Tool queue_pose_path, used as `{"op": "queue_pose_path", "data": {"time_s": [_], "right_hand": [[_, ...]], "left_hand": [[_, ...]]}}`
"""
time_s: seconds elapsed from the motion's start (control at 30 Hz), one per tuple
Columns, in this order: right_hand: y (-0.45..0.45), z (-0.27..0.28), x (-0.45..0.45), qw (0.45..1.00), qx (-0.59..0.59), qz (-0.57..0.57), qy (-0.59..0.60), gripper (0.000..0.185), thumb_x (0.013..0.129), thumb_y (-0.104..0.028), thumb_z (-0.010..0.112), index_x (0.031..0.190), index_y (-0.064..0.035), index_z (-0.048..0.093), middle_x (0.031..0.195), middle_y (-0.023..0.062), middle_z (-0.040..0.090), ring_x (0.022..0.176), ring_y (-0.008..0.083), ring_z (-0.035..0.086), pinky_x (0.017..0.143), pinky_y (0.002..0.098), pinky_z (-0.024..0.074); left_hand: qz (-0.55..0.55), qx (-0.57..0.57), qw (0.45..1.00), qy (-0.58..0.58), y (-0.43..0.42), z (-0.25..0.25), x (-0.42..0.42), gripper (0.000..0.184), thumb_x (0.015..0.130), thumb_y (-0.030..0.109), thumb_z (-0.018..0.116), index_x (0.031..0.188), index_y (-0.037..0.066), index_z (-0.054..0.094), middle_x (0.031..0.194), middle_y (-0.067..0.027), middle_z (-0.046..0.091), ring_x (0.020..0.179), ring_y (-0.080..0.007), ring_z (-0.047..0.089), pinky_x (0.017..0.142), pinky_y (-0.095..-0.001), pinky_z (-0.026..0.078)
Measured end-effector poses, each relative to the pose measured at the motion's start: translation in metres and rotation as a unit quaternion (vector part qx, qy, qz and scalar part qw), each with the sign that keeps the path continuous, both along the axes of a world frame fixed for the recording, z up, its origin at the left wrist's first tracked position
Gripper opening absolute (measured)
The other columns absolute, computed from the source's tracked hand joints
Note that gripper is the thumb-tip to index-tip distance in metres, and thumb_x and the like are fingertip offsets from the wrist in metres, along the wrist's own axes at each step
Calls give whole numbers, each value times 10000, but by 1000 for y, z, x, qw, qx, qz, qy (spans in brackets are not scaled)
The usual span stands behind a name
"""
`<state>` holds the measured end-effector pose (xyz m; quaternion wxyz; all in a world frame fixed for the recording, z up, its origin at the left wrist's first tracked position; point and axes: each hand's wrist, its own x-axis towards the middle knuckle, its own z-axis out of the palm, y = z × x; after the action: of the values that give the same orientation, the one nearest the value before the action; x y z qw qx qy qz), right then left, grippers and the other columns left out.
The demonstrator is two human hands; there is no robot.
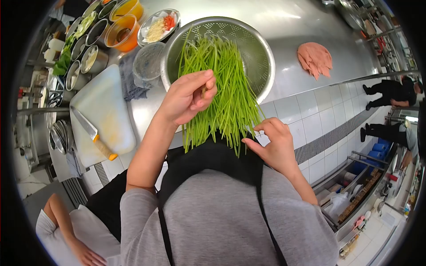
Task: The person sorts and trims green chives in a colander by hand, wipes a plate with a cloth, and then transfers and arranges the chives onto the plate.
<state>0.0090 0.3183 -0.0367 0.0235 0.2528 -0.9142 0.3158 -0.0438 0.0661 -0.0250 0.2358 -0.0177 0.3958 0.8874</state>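
A large bundle of long, thin green chives (217, 84) lies in a perforated metal colander (262, 53), the near ends hanging over its rim towards my black apron. My left hand (191, 95) is raised over the left side of the bundle. Its fingers are curled in together, and whatever may be between them is hidden. To the right of the hanging ends is my right hand (275, 144). Its thumb and forefinger are apart beside the stalk tips, with nothing visible between them.
A cutting board (104, 119) bearing a yellow-handled knife (95, 135) lies left. Behind it are a dark cloth (132, 75), a clear plastic container (148, 62), a bowl of chopped ingredients (165, 22) and orange tubs (122, 33). A pink cloth (314, 60) lies right. Other people stand nearby.
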Motion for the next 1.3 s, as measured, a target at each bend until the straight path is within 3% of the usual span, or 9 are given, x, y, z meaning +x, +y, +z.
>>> {"op": "queue_pose_path", "data": {"time_s": [0.23,0.6,0.67,0.8,0.87,0.9,0.97,1.13,1.3], "right_hand": [[-12,7,1,999,-18,-22,41,329,664,-230,765,907,-69,612,876,39,535,822,222,532,694,341,374],[-13,-4,4,997,22,-30,61,207,659,-131,754,832,-78,654,803,25,559,745,203,547,673,331,379],[-12,-5,3,997,23,-34,60,193,665,-120,748,828,-76,654,799,27,560,739,206,548,672,333,380],[-11,-8,3,997,18,-41,59,132,698,-113,700,807,-66,643,774,29,549,766,204,543,681,340,361],[-11,-8,3,998,16,-39,54,115,701,-97,691,803,-68,645,770,30,550,767,203,545,686,340,360],[-12,-8,3,998,14,-34,49,102,703,-80,681,799,-69,647,766,31,552,768,202,546,691,340,358],[-10,-4,1,998,13,-31,46,89,711,-76,677,793,-60,650,755,39,559,743,213,553,676,344,374],[-1,0,-14,992,-95,-35,-74,61,743,-64,660,793,-29,654,725,79,577,658,260,570,604,358,423],[7,-5,-29,982,-117,-38,-140,53,793,-46,641,813,3,643,748,91,600,665,187,570,588,277,425]], "left_hand": [[-116,-89,989,1,32,6,-13,191,928,142,484,997,-1,590,744,4,541,532,-18,375,451,-152,284],[-225,-126,965,43,39,-4,-15,203,899,189,513,909,16,620,650,63,466,499,-19,291,446,-172,222],[-224,-246,933,138,41,0,-14,190,884,195,565,917,25,641,696,54,531,516,-26,362,469,-188,287],[-223,-261,906,246,43,-18,-14,175,835,184,636,938,44,659,749,1,604,564,-98,486,529,-259,381],[-204,-438,773,411,43,-9,-13,197,778,153,679,953,64,667,758,-70,598,655,-216,559,613,-349,430],[-204,-438,772,413,43,-5,-11,197,778,153,679,953,64,667,758,-70,598,655,-216,559,613,-349,430],[-217,-507,689,470,47,-1,-7,224,750,153,680,962,80,673,755,-118,555,696,-284,553,628,-385,431],[-208,-514,674,488,51,-1,-6,234,742,158,683,961,76,677,742,-112,535,705,-292,553,622,-397,428],[-169,-541,648,509,59,-11,-10,193,747,189,685,902,75,683,735,-109,540,703,-288,555,616,-400,431]]}}
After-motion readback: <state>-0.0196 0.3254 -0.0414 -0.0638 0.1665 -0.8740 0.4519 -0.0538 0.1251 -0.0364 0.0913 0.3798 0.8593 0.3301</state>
